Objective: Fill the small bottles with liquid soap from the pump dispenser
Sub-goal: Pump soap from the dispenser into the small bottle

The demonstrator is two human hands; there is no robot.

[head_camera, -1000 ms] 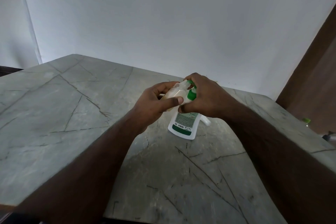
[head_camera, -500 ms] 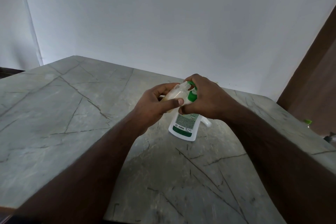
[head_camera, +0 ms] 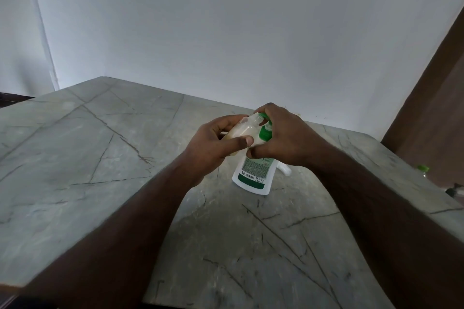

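Small bottle (head_camera: 244, 133), part-filled w/ pale soap, tilted so its neck meets the green pump nozzle at mid-bench (head_camera: 75, 158); left hand (head_camera: 213, 143) fingers grasping it. Right hand (head_camera: 283, 138) clenched over pump dispenser (head_camera: 253, 175), apparently pressing; a clear bottle lies behind it, right.
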